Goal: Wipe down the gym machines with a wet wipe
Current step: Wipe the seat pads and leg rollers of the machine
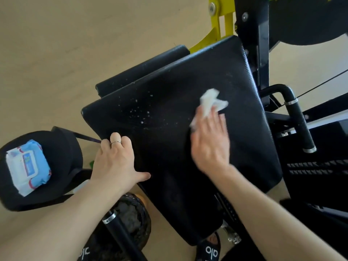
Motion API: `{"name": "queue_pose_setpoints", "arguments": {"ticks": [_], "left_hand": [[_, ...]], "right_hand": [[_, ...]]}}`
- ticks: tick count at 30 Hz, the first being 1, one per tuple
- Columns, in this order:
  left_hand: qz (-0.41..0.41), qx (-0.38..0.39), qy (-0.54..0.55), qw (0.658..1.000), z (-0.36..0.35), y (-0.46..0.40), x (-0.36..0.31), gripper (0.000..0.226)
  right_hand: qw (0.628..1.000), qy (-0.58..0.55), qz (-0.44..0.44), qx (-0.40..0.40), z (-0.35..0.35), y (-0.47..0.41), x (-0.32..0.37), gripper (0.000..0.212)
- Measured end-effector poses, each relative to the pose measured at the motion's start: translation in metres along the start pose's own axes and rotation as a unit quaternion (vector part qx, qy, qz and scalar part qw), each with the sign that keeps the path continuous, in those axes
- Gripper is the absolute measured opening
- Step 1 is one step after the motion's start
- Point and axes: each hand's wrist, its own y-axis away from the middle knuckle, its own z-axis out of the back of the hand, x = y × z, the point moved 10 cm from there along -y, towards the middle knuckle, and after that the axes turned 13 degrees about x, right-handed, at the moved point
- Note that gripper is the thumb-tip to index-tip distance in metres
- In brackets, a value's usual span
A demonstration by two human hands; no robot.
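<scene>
White crumpled wet wipe (211, 103) lies pressed against the large black padded vinyl seat cushion (169, 117) of the gym machine, toward the cushion's right half, with the right hand (211, 142) on top of it. That hand is spread fairly flat, fingers laid over the wipe and holding it down on the pad rather than pinching it; the hand and wipe are blurred. White specks (143, 113) dot the cushion's surface left of the wipe. The left hand (114, 161), wearing a thin ring (115, 142), grips the cushion's left edge, fingers curled over the rim and thumb stretched out across the pad; the two hands are well apart. To the left, a blue-and-white soft pack of wet wipes (28, 168) rests on a round black padded roller (56, 153). A black handle bar with silver collars (299, 121) rises at the right of the cushion, and part of a yellow metal frame (216, 34) shows behind it. Below, a black slide sandal with white lettering (211, 247) stands on the beige floor (56, 53).
</scene>
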Motion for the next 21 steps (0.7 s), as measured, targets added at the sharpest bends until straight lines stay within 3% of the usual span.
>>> {"name": "queue_pose_setpoints", "arguments": {"ticks": [2, 4, 6, 8, 10, 12, 14, 17, 19, 21], "left_hand": [[-0.003, 0.001, -0.002, 1.0, 0.001, 0.0, -0.001, 0.088], [-0.001, 0.007, 0.0, 1.0, 0.0, 0.0, 0.0, 0.089], [0.004, 0.008, -0.006, 1.0, -0.001, -0.001, 0.0, 0.09], [0.007, 0.01, -0.008, 1.0, -0.002, -0.001, 0.001, 0.09], [0.009, 0.01, -0.008, 1.0, -0.003, -0.001, 0.002, 0.09], [0.007, 0.01, -0.005, 1.0, -0.003, -0.001, 0.001, 0.09], [0.004, 0.008, -0.002, 1.0, -0.002, -0.001, 0.0, 0.092], [-0.001, 0.007, -0.004, 1.0, -0.003, -0.001, 0.0, 0.095], [-0.002, 0.007, -0.009, 1.0, -0.003, -0.002, 0.0, 0.097], [-0.003, 0.01, -0.021, 1.0, -0.005, -0.003, 0.0, 0.099]], "right_hand": [[0.982, 0.037, 0.177, 0.055, -0.019, 0.041, 0.049, 0.06], [0.951, 0.108, 0.276, 0.092, -0.019, 0.045, 0.046, 0.061], [0.959, 0.155, 0.224, 0.077, -0.009, 0.01, 0.005, 0.065], [0.996, 0.079, 0.03, 0.028, 0.017, -0.031, -0.056, 0.068], [0.994, -0.015, -0.107, -0.014, 0.022, -0.036, -0.064, 0.067], [0.998, -0.016, -0.057, -0.029, 0.003, -0.012, -0.01, 0.068], [0.99, 0.006, 0.134, 0.031, -0.027, 0.038, 0.063, 0.067], [0.927, 0.11, 0.341, 0.108, -0.054, 0.098, 0.087, 0.062], [0.922, 0.162, 0.34, 0.093, -0.052, 0.081, 0.052, 0.063], [0.975, 0.113, 0.189, 0.042, -0.027, 0.042, 0.001, 0.066]]}}
